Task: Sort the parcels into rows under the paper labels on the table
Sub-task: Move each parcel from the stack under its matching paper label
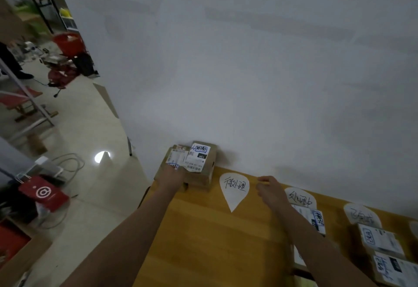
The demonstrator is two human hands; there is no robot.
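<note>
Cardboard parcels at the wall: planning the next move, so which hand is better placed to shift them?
Left. The left hand touches the cardboard parcels; the right hand hovers apart, empty, beside the teardrop paper label.

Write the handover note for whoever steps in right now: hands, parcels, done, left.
Left hand: lies on the brown cardboard parcels with white shipping stickers, clustered at the wooden table's far left corner against the wall; grip unclear.
Right hand: loosely curled, empty, just right of the white teardrop paper label.
Done: boxed parcels lie in rows under the two rounded white paper labels further right.
Left: no row under the teardrop label yet; the corner parcels probably belong there.
</note>
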